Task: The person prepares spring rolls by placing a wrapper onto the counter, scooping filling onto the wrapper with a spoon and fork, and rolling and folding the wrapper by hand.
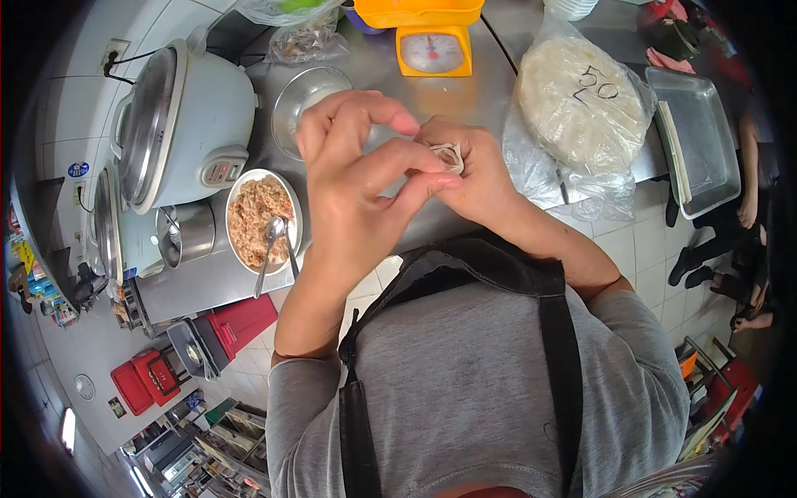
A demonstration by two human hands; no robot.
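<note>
A small pale wrapper [449, 156], gathered into a cup with its top open, is between my hands. My right hand [477, 170] holds it with the fingers curled round it. The thumb and index finger of my left hand [349, 178] pinch at its near left edge; the other left fingers are bent and raised. To the left of my left hand, a white oval bowl [300, 217] holds minced filling [259, 207] with two metal utensils [273, 236] resting in it. Behind my left hand sits a clear round bowl [286, 108].
A yellow scale [432, 51] stands at the back. On the right are a plastic-wrapped pale stack [581, 104] marked "50" and a metal tray [706, 137]. Rice cookers [203, 124] and a metal pot [195, 235] occupy the left. Other people's limbs [748, 178] show at far right.
</note>
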